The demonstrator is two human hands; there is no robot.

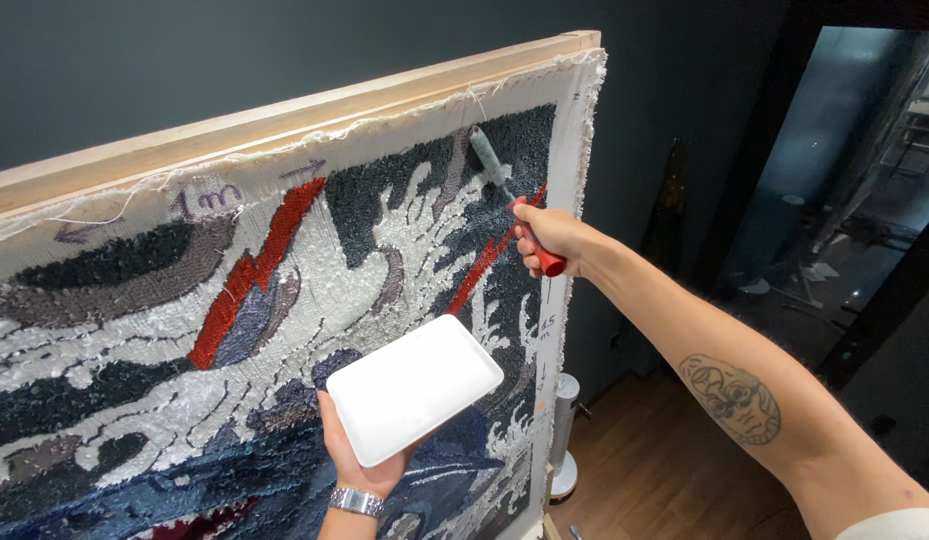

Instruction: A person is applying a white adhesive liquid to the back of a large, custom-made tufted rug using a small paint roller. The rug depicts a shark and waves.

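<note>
A tufted rug in white, grey, dark blue and red is stretched on a wooden frame, seen from its back side. My right hand grips the red handle of a small roller, whose grey head presses on the dark yarn near the rug's top right corner. My left hand, a metal watch at its wrist, holds a white rectangular tray from below, tilted in front of the rug's lower middle.
A dark wall stands behind the frame. To the right, a glass panel reflects the room. Wooden floor lies below right, with a white cylindrical stand at the frame's edge.
</note>
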